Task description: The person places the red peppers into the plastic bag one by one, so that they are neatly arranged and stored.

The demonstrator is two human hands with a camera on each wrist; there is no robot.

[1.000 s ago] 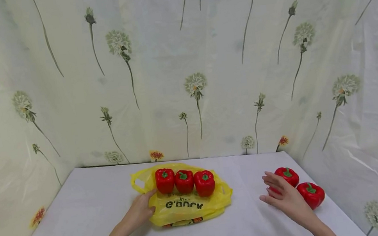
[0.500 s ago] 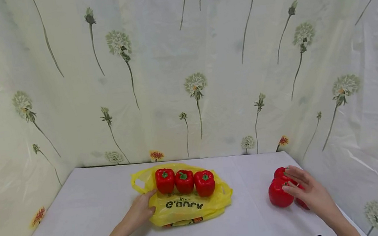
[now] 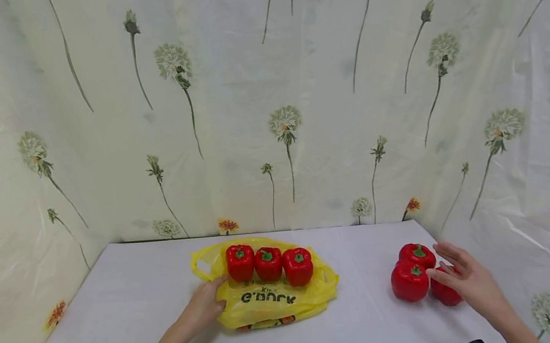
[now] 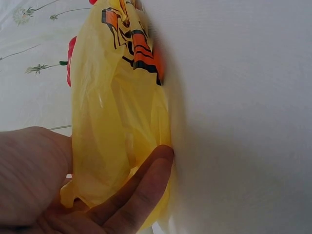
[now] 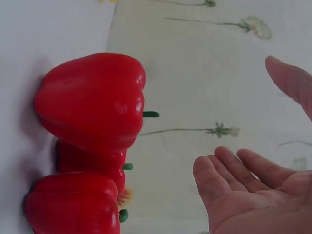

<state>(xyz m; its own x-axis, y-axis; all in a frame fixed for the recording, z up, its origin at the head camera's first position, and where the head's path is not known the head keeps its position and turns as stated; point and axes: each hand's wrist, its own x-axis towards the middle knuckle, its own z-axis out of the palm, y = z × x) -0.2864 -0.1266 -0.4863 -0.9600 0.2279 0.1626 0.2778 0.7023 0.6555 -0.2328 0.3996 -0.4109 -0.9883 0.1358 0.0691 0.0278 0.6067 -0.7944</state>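
Observation:
A yellow plastic bag [image 3: 281,302] lies flattened on the table, with three red bell peppers [image 3: 268,264] in a row on top of it. My left hand [image 3: 201,309] holds the bag's left edge; the left wrist view shows the plastic [image 4: 112,122] between the thumb side and the fingers [image 4: 144,190]. Three more bell peppers [image 3: 410,281] stand in a cluster at the right. My right hand [image 3: 474,284] is just beside them with nothing in it, partly covering the right one. In the right wrist view its fingers are spread apart from the peppers [image 5: 92,100].
A white table [image 3: 117,316] extends under everything. Behind and at both sides hangs a pale curtain [image 3: 232,114] with dandelion prints, close to the right-hand peppers. Each wrist wears a dark device.
My right hand has moved to the right, from in front of the left pepper of the cluster to beside the right one. The left hand and bag have stayed put.

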